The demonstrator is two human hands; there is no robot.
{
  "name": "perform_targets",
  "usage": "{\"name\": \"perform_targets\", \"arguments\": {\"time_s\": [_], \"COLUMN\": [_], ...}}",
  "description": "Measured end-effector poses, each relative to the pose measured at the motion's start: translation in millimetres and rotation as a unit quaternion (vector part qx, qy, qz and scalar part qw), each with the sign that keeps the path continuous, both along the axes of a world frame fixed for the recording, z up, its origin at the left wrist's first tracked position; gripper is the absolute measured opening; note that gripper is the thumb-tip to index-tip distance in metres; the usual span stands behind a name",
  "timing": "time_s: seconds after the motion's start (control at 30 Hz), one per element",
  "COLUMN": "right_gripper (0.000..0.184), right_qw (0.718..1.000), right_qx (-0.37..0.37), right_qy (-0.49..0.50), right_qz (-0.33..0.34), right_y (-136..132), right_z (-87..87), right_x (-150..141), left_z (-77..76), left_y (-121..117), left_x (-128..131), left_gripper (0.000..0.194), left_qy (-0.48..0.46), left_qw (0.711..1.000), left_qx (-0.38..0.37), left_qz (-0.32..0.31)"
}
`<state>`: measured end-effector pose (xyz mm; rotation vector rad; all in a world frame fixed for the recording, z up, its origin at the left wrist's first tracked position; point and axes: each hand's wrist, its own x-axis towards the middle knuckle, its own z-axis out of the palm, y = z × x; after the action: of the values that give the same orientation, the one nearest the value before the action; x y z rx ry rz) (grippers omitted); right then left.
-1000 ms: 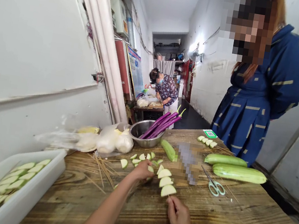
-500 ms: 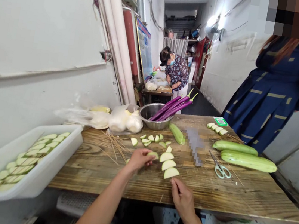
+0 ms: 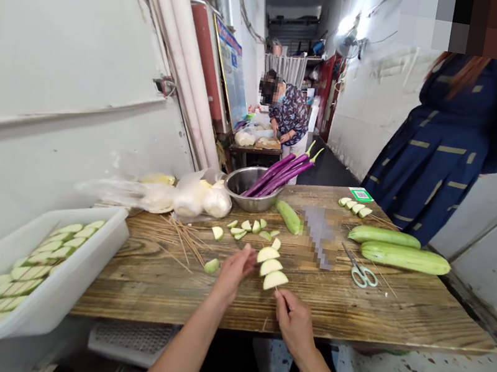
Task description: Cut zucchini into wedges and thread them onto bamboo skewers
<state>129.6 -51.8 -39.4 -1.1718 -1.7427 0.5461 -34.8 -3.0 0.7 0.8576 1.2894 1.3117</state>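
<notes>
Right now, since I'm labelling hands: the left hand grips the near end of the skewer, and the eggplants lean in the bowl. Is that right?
Not quite: the right hand, not the left hand, grips the near end of the skewer, as the head view shows. The eggplants do lean in the bowl.

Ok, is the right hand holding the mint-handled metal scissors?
No, the right hand grips a thin skewer of pale half-round slices; the scissors lie apart.

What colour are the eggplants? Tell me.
The eggplants are deep purple, best seen in the head view.
</notes>
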Motion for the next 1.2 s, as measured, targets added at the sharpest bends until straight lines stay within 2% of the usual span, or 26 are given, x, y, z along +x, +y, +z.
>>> {"name": "perform_targets", "arguments": {"time_s": [0.07,0.13,0.37,0.57,0.9,1.07,1.2], "right_gripper": [0.033,0.031,0.028,0.029,0.031,0.031,0.029], "right_qw": [1.000,1.000,1.000,0.997,0.996,0.996,0.997], "right_qx": [-0.005,-0.007,-0.025,-0.045,-0.042,-0.055,-0.038], "right_qy": [-0.001,0.007,-0.003,-0.046,-0.054,-0.045,-0.056], "right_qz": [0.003,0.011,0.004,0.049,0.056,0.058,0.048], "right_y": [1,2,2,-2,0,6,5], "right_z": [1.2,1.2,-3.5,0.1,-5.3,-5.6,-4.0], "right_x": [-4,-7,-9,-8,-9,-9,-7], "left_z": [3.5,3.3,-5.4,-7.4,-11.0,-16.7,-15.0], "left_y": [-13,-22,-23,-22,-23,-26,-27], "left_x": [15,28,45,43,44,47,46], "left_gripper": [0.035,0.030,0.016,0.014,0.016,0.016,0.026], "left_qy": [-0.131,-0.190,-0.215,-0.247,-0.251,-0.235,-0.208], "left_qw": [0.985,0.971,0.965,0.957,0.955,0.959,0.971], "left_qx": [-0.063,-0.088,-0.148,-0.149,-0.152,-0.157,-0.121], "left_qz": [-0.088,-0.118,-0.024,0.041,0.049,0.015,0.005]}}
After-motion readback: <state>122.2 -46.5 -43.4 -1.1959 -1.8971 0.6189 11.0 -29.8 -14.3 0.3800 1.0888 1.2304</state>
